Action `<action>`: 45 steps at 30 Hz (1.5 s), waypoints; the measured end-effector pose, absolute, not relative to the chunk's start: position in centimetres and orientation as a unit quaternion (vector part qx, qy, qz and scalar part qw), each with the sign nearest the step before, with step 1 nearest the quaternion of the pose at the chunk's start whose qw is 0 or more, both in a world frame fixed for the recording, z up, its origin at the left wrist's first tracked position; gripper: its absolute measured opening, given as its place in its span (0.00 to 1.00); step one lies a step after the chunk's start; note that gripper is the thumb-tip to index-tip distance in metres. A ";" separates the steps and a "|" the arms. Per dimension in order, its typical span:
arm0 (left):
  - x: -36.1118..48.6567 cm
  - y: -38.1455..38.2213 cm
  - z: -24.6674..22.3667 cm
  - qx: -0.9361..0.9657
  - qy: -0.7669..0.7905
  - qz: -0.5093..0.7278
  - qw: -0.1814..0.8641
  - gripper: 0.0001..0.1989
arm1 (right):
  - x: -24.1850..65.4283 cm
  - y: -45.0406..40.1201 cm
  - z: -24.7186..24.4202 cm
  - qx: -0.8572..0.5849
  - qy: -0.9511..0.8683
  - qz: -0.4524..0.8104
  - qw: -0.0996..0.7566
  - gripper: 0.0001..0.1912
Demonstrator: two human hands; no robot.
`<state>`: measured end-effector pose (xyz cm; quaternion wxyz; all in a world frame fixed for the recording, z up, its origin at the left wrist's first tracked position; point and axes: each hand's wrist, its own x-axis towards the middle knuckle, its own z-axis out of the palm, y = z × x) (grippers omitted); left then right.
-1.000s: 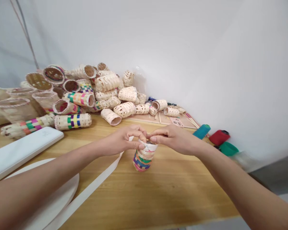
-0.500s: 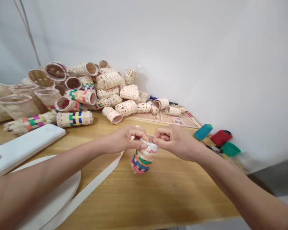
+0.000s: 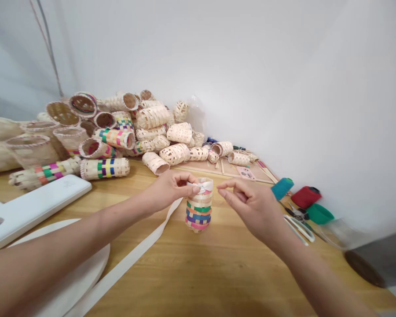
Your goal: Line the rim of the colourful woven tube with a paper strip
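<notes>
A small woven bamboo basket (image 3: 198, 215) with coloured bands stands upright before me on the wooden table (image 3: 198, 273). White ribbon (image 3: 205, 186) wraps around its rim, and a long tail of the ribbon (image 3: 135, 253) trails down to the left. My left hand (image 3: 176, 187) pinches the rim and ribbon between thumb and fingers. Just right of the basket, my right hand (image 3: 247, 200) is apart from it, thumb and forefinger tips close together. Anything between those tips is too fine to make out.
Many woven baskets (image 3: 152, 118) are piled at the back left. A white power bank (image 3: 39, 211) and a ribbon roll (image 3: 95, 259) lie left. On the right are thread spools (image 3: 305, 197), white-handled scissors (image 3: 300, 229), a green bowl (image 3: 320, 214) and a dark cylinder (image 3: 379, 257).
My right hand has drawn away from the rim to the right. The basket now stands more upright, and my left hand still grips its rim. The view has shifted slightly.
</notes>
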<state>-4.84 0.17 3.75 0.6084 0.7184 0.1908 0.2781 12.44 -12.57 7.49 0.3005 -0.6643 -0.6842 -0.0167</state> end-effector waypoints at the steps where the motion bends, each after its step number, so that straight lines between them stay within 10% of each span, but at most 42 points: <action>1: -4.8 0.2 3.7 0.718 0.194 0.286 0.604 0.10 | 12.2 -12.7 7.0 -0.663 -0.685 -0.028 0.301 0.12; 17: -4.6 0.2 3.3 0.751 0.200 0.276 0.566 0.09 | 11.3 -11.7 3.3 -0.598 -0.715 -0.255 0.256 0.12; 37: -4.4 0.1 2.4 0.722 0.162 0.260 0.620 0.09 | 11.2 -12.0 3.3 -0.595 -0.726 -0.251 0.237 0.11; 45: -4.4 0.1 2.5 0.711 0.167 0.261 0.632 0.09 | 10.6 -11.2 3.5 -0.697 -0.577 0.099 0.414 0.09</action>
